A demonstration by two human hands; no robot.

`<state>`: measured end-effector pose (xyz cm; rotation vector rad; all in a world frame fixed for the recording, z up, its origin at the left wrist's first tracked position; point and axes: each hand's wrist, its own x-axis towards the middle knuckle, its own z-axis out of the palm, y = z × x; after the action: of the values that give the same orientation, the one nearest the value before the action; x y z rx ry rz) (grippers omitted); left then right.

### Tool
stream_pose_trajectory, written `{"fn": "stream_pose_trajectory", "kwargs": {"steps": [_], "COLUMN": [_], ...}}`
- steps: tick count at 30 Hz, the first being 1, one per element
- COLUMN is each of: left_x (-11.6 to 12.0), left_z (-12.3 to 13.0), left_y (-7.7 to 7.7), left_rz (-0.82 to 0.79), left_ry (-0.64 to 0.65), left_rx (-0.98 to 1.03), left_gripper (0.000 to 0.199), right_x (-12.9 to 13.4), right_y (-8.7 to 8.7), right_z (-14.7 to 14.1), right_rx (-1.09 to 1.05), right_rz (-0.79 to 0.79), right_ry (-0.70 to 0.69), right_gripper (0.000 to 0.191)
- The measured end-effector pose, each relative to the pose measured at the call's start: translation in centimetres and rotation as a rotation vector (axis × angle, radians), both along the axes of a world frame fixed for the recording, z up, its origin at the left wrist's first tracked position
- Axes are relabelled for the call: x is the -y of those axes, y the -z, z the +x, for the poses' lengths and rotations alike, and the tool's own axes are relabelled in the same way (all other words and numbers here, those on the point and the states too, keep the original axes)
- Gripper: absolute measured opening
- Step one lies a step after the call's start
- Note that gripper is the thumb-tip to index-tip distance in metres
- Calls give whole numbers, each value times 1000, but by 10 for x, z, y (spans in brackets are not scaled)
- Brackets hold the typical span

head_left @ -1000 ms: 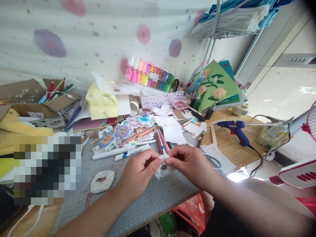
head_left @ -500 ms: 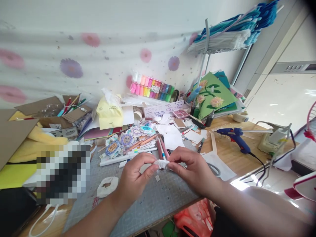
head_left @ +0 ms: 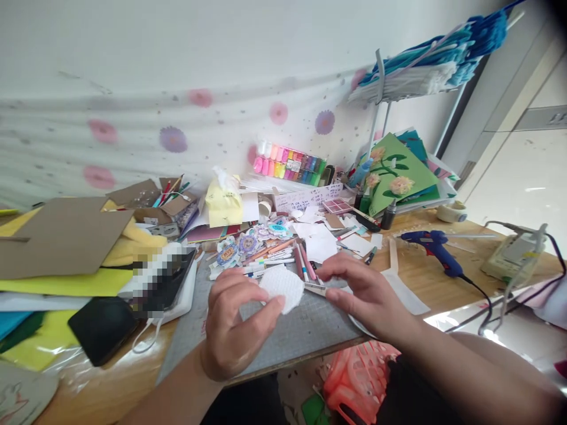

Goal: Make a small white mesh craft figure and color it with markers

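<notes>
A flat, roundish white textured piece (head_left: 282, 288) is pinched between the thumb and fingers of my left hand (head_left: 241, 319), above the grey cutting mat (head_left: 292, 336). Just right of it, my right hand (head_left: 361, 289) has its thumb and index finger apart around the end of a small pale object (head_left: 315, 288), too small to name, whose tip reaches the white piece's edge. Behind both hands lie markers (head_left: 302, 260), paper scraps (head_left: 319, 243) and round purple and blue decorated pieces (head_left: 248, 242).
A blue glue gun (head_left: 432, 248) lies on the wooden table at the right. Clay packs (head_left: 287, 164) lean at the back. Cardboard (head_left: 66, 236) and a black device (head_left: 177, 280) are at the left. A red basket (head_left: 358, 378) stands below the table edge.
The white piece, earlier folded small between both hands, is now spread flat in my left hand. My right hand has moved away to the right. The view has shifted left.
</notes>
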<state>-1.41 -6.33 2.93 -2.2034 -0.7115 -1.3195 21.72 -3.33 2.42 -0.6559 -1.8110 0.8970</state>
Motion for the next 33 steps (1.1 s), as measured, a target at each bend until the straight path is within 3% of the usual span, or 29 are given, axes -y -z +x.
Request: {"fn": "stream_pose_trajectory", "kwargs": {"steps": [3,5,10,14,19,26,33], "left_x": [10,14,27,39,44,38,32], "left_z": [3,7,10,5,10,19,18], "left_y": [11,20,31,29,30,24,26], "left_rz": [80,108,96,-66,-317,-339,-305], "left_ry": [-69,-111,-171,-220,-337,-340,-349], "left_rx": [68,95,88,75,238,233,264], "left_gripper": [32,33,33,34,74,63,82], "right_x": [7,13,27,32,39,44,41], "right_y": [1,2,1,3,3,3,9], "right_z": [-11,-22,-36,-36,-38,-44,-42], "right_rx": [-154,-207,-184,-195,-228,-212,-126], "right_rz": [-522,-642,-691,-667,-584,-542,-416], "right_ry": [-122,-164,-112,-62,18,18,94], "right_gripper": [30,39,32,30,28,27,24]}}
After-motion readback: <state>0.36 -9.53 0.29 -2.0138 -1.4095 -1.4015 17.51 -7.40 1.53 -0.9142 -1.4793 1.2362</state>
